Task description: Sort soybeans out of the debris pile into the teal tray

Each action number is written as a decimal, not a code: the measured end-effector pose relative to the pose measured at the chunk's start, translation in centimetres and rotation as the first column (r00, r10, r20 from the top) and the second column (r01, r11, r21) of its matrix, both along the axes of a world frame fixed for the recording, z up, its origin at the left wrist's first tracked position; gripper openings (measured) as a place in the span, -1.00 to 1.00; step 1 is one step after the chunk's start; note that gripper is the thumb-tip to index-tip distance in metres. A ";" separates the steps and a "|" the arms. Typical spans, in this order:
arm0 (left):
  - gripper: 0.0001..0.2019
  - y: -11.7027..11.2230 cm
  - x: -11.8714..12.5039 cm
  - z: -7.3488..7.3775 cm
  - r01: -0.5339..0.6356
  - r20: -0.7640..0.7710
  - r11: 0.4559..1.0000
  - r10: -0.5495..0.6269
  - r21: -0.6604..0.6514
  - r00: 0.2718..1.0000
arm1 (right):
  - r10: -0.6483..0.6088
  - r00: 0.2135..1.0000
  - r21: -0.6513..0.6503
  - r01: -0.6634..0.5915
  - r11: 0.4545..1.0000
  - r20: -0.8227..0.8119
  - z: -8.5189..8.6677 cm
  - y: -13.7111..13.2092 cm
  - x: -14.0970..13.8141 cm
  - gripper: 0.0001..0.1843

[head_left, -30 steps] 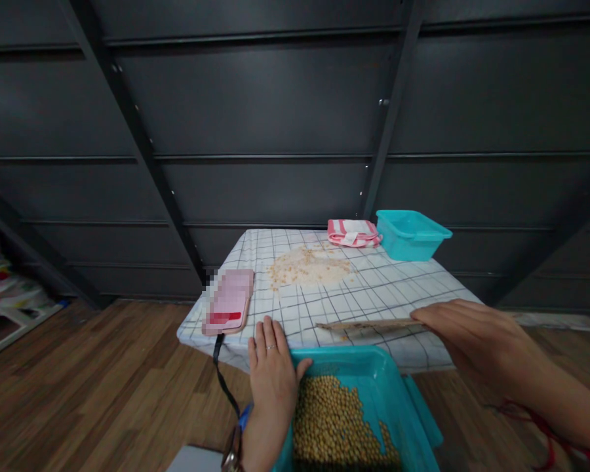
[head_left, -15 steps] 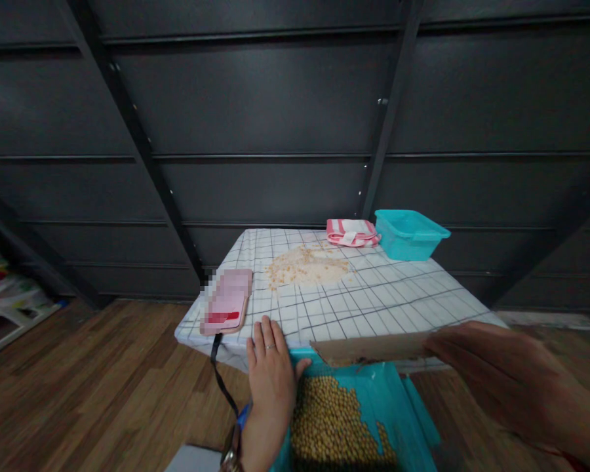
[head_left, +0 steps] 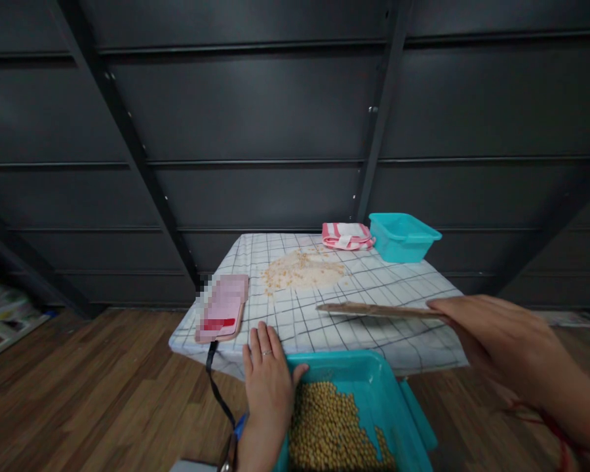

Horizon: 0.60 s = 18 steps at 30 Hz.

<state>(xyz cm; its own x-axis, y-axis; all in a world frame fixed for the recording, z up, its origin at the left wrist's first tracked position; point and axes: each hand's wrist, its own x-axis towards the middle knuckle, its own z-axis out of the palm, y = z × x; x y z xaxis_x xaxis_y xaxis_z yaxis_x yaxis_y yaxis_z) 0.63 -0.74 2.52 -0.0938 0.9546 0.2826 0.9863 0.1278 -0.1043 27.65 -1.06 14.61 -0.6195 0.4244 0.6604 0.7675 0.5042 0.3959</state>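
A teal tub point(head_left: 368, 364) of yellowish soybeans point(head_left: 332, 419) stands against the table's front edge. My left hand point(head_left: 269, 393) lies over its left rim, fingers stretched out flat towards the cloth and thumb over the inner side. In my right hand point(head_left: 491, 334) is a thin piece of cardboard point(head_left: 373, 310), gripped by its right end and held nearly level above the table front. On the checked cloth point(head_left: 299, 321) is a spread of pale grains point(head_left: 319, 275) mixed with yellowish beans.
A pink phone point(head_left: 226, 298) with a black strap lies at the cloth's left. Towards the back right are a folded red-striped towel point(head_left: 348, 236) and a smaller turquoise tub point(head_left: 403, 244). Dark wall panels point(head_left: 255, 190) rise behind; wooden floor point(head_left: 128, 373) surrounds the table.
My right hand has lifted the cardboard up and forward, from over the tub's far rim to above the cloth. My left hand stays on the tub's rim. The view has shifted slightly.
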 end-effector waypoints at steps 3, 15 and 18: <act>-0.25 0.0 -0.1 -0.4 0.012 -0.013 0.999 -0.011 0.049 1.000 | -0.003 0.998 0.137 -0.006 0.991 0.067 -0.3 2.9 0.5 -0.72; -0.24 0.1 -0.2 -0.8 0.026 -0.005 0.997 -0.025 0.074 1.000 | 0.007 0.995 0.091 -0.016 0.996 0.099 -2.5 7.6 2.3 -0.64; -0.24 0.1 -0.1 -0.7 0.018 -0.029 0.998 -0.016 0.065 0.999 | 0.076 0.992 0.067 -0.083 0.994 0.098 -2.1 6.5 1.9 -0.63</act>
<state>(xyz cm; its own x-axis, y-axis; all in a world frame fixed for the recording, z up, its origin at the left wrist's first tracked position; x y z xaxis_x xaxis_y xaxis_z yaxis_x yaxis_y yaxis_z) 0.51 -0.67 1.82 -0.0687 0.9355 0.3466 0.9851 0.1184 -0.1244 29.58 5.44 12.49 -0.7105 0.3255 0.6239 0.6835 0.5299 0.5020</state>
